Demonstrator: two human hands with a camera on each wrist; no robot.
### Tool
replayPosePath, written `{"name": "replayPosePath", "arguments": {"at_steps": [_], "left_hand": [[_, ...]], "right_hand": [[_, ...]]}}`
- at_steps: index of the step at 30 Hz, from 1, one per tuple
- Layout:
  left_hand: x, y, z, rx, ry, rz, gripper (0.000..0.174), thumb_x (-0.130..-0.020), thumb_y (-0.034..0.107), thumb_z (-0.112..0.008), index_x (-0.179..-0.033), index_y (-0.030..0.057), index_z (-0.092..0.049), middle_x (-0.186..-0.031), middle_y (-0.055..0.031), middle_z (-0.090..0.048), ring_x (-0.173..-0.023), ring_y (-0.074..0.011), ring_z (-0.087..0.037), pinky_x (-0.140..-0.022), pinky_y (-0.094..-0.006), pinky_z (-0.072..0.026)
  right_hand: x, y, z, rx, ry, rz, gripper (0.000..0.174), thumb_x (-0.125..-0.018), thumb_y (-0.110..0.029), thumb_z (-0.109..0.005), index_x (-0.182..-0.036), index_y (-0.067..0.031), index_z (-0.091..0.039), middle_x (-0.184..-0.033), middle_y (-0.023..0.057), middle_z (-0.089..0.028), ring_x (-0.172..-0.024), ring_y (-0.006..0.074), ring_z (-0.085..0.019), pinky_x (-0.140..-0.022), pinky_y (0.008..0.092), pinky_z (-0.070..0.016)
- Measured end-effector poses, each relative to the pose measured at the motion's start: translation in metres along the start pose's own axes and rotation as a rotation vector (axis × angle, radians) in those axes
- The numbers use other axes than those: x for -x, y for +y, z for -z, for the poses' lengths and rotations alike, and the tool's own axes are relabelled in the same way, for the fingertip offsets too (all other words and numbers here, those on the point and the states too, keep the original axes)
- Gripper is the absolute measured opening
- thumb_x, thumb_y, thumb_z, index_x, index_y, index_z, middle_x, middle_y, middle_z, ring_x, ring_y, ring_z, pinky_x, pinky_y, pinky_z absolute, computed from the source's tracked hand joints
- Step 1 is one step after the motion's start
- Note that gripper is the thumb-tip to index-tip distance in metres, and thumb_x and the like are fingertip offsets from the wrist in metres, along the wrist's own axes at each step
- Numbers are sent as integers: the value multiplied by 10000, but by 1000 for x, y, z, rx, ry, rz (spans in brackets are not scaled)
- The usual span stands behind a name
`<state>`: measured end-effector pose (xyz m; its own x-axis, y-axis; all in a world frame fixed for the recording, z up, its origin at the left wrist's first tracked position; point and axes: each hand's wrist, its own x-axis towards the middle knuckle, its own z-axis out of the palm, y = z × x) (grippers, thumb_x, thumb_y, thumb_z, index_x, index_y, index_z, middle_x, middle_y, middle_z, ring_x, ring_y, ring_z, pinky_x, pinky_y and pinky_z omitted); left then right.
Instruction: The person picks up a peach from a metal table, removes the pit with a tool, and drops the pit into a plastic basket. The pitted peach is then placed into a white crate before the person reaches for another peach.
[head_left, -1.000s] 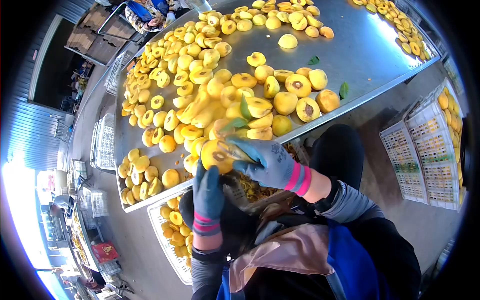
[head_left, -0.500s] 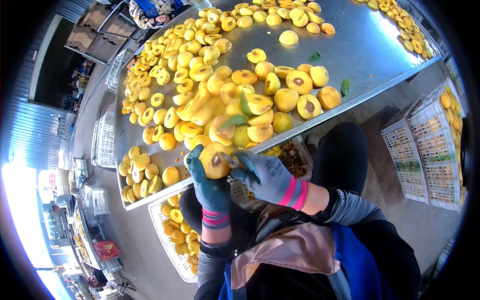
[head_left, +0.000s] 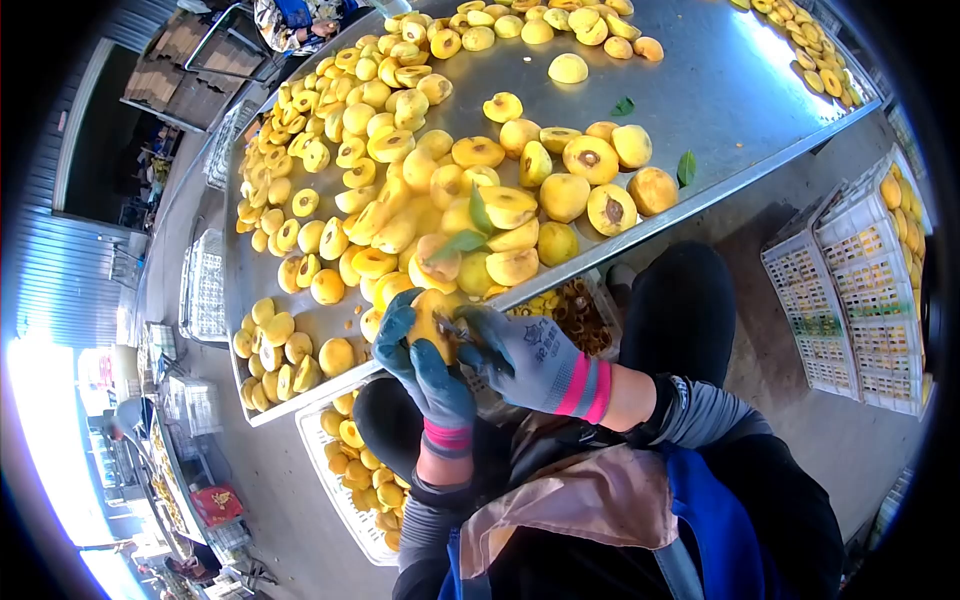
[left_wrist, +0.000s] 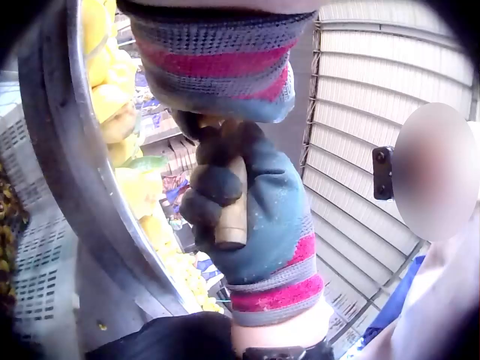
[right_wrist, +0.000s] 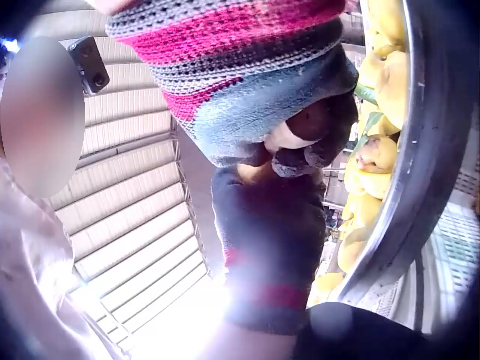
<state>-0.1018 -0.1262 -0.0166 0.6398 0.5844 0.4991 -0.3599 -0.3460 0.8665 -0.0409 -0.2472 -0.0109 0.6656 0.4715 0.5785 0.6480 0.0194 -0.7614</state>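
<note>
In the head view, my gloved left hand grips a yellow peach half just off the near table edge. My gloved right hand meets it from the right, its fingers wrapped round a pitting tool with a wooden handle, which the left wrist view shows best. The tool's working end is hidden between the hands and the fruit. Just beyond the hands, many peach halves lie heaped on the metal table, with a green leaf among them.
The metal table has a raised rim close to both hands. A white crate of peach halves stands at lower left, a crate of brown scraps under the rim, and stacked crates at right. Another person is across the table.
The peach half has turned in my left hand, so its cut face no longer shows fully. Left fingers have moved round its front, and the right hand has closed in against it.
</note>
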Motion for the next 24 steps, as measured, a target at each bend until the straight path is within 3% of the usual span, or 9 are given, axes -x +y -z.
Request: {"name": "replayPosePath", "arguments": {"at_steps": [3, 7, 10, 12, 15, 18, 20, 24], "left_hand": [[-2, 1, 2, 18, -10, 67, 373, -1031, 316, -393, -1240, 14, -463, -1284, -173, -508, -1168, -279, -510, -1035, -408, -397], [-5, -1, 8, -165, -59, -23, 339, -1047, 226, -336, -1190, -21, -519, -1230, -177, -529, -1105, -287, -538, -998, -399, -421], [-10, 3, 14, -122, -100, 80, 317, -1045, 169, -336, -1148, -31, -559, -1190, -168, -548, -1081, -287, -547, -983, -394, -428], [-11, -1, 20, -321, -140, 46, 308, -1045, 170, -351, -1146, -30, -562, -1162, -155, -565, -1071, -282, -550, -975, -386, -434], [-15, 0, 18, -264, -108, 83, 296, -1010, 242, -493, -1107, -13, -607, -1075, -73, -620, -971, -146, -557, -892, -299, -443], [-13, 1, 17, -165, -50, 136, 302, -1011, 256, -504, -1103, -7, -620, -1022, -44, -630, -902, -110, -543, -822, -257, -440], [-12, -2, 18, -191, -37, 135, 311, -1008, 276, -517, -1092, -1, -631, -992, -25, -630, -843, -85, -527, -770, -226, -431], [-17, -1, 23, -143, -133, 340, 295, -999, 275, -544, -1059, 6, -650, -946, -13, -625, -774, -62, -498, -716, -208, -422]], "right_hand": [[1, 6, 1, 52, -150, -38, 250, -844, -184, -649, -1047, -56, -577, -823, 159, -656, -726, 381, -644, -615, 465, -509], [0, 7, 2, 140, -195, 8, 248, -831, -209, -654, -1021, -74, -570, -795, 138, -651, -691, 357, -644, -593, 457, -505], [-2, 8, 5, 175, -220, 51, 248, -826, -216, -656, -1007, -74, -563, -792, 139, -650, -692, 359, -644, -596, 462, -503], [-4, 5, 7, 187, -282, 20, 251, -828, -222, -658, -998, -68, -558, -802, 148, -654, -713, 367, -648, -611, 472, -504], [1, 8, 4, 154, -359, -71, 246, -835, -216, -647, -999, -62, -547, -820, 161, -660, -761, 374, -655, -638, 484, -500], [1, 5, 5, 36, -311, -81, 255, -842, -211, -633, -1015, -51, -537, -831, 180, -663, -781, 388, -655, -662, 494, -505], [2, 7, 4, 39, -363, -118, 262, -845, -211, -629, -1022, -43, -532, -829, 188, -659, -776, 401, -649, -660, 502, -504], [2, 4, 5, 171, -515, -175, 275, -845, -214, -630, -1018, -28, -526, -828, 204, -650, -768, 418, -639, -659, 515, -500]]}}
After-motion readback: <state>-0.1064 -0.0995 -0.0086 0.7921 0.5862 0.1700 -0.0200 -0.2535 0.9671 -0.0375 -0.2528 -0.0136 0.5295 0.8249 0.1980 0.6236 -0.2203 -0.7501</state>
